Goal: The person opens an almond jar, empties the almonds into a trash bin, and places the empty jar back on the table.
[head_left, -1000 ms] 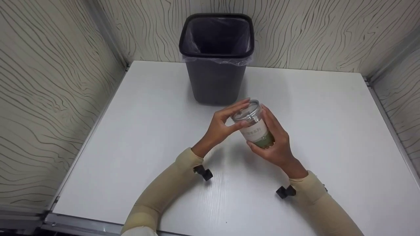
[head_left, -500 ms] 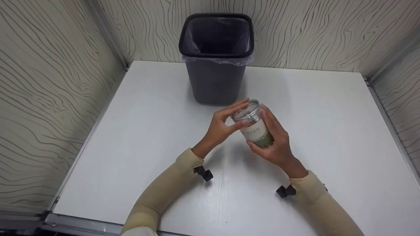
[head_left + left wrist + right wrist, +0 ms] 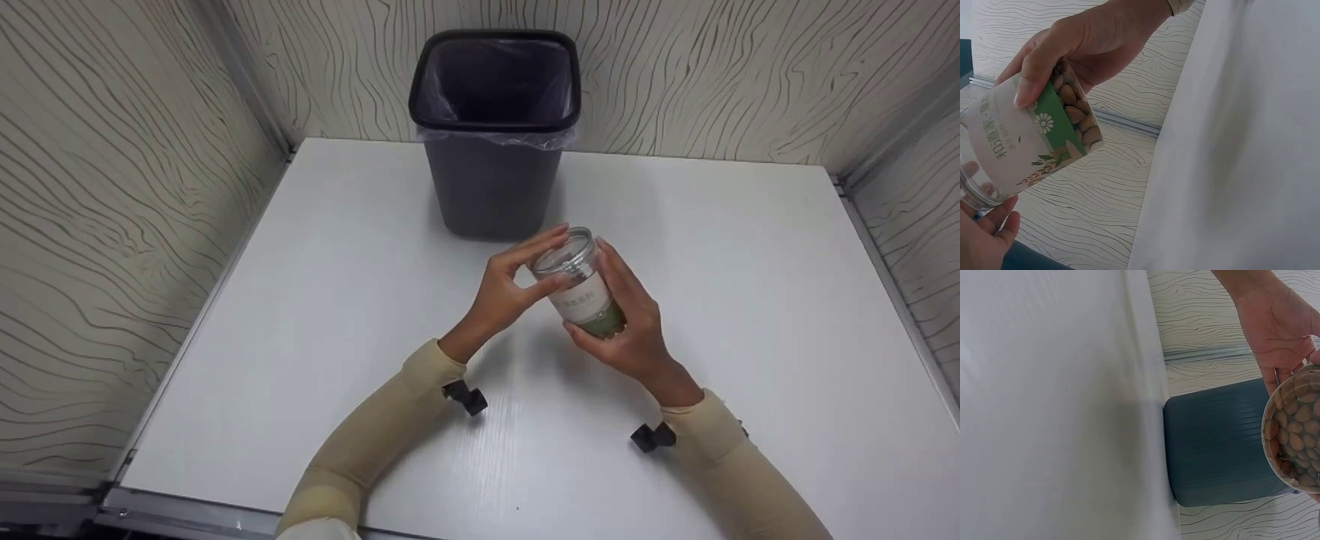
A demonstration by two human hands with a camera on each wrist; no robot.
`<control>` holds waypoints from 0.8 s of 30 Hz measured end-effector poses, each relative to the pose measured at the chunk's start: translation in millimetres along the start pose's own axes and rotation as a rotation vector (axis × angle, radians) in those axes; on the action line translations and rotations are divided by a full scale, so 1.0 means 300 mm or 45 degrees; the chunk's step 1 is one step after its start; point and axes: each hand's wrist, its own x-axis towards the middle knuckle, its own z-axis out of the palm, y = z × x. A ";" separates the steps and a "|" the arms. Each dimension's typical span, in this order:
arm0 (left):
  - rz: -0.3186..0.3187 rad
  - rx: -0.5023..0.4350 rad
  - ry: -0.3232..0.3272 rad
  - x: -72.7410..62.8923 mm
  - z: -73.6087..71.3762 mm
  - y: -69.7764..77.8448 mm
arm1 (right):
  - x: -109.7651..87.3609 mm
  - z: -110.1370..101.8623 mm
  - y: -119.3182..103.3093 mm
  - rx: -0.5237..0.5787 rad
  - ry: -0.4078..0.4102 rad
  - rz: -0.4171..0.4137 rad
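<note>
Above the table I see a clear jar of almonds (image 3: 583,298) held tilted, its lidded end toward the upper left. Its label is white and green with a daisy print, and almonds (image 3: 1076,112) show at the base. The right hand (image 3: 634,322) grips the jar's body, thumb along the lower side and fingers behind. With thumb and fingers spread across it, the left hand (image 3: 506,289) holds the rim of the clear lid (image 3: 564,255). In the right wrist view, the round base of the jar (image 3: 1296,433) faces the camera, full of almonds.
Behind the hands stands a dark grey waste bin (image 3: 491,184) with a clear plastic liner, at the back of the white table (image 3: 360,262). Wood-grain panels (image 3: 697,75) enclose the table at the back and sides. A metal rail (image 3: 195,519) runs along the front edge.
Both hands keep nearly the same place and grip. The jar seems to turn very slightly, its label print shifting a little in the right hand.
</note>
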 end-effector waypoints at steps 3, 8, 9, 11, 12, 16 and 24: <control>-0.014 0.002 0.002 -0.001 0.000 0.003 | 0.002 0.000 -0.003 0.007 -0.008 0.010; -0.026 0.013 0.006 -0.002 0.000 0.012 | 0.005 -0.001 -0.004 0.009 -0.017 0.022; -0.027 0.021 0.008 -0.002 0.000 0.014 | 0.005 -0.001 -0.003 0.009 -0.016 0.020; -0.029 0.037 0.014 -0.001 0.001 0.017 | 0.006 0.000 -0.003 0.007 -0.012 0.014; -0.030 0.043 0.016 -0.001 0.001 0.018 | 0.008 0.001 -0.005 0.006 -0.009 0.010; -0.040 0.061 0.019 0.001 0.002 0.019 | 0.011 0.002 -0.010 0.006 -0.004 0.001; -0.042 0.072 0.030 -0.002 0.003 0.014 | 0.011 0.004 -0.011 -0.014 -0.007 -0.001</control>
